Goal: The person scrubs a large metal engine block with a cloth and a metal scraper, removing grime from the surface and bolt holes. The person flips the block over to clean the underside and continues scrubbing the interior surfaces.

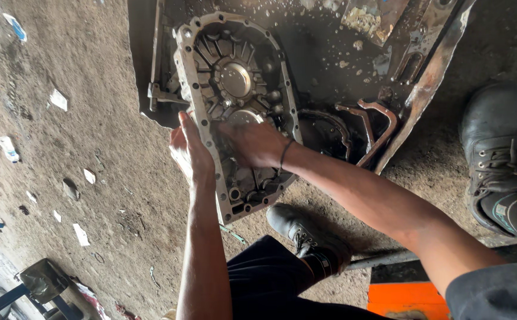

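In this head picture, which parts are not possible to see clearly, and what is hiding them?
- Right hand fingertips and grip: pressed inside the grey metal housing cover, hidden by the hand's back.
- Left hand fingers: curled behind the cover's edge.
- Cover's lower middle: covered by both hands.
- Dark wet metal tray: cut off by the top edge.
- Right black boot: cut off by the right edge.
- Paper scraps on the ground: too small to identify.

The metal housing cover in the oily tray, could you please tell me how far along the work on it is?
Done: the housing cover is off any machine and lying in the wet, oily tray. In hand: the left hand grips its rim while the right hand works inside. Left: its lower ribs still look grimy.
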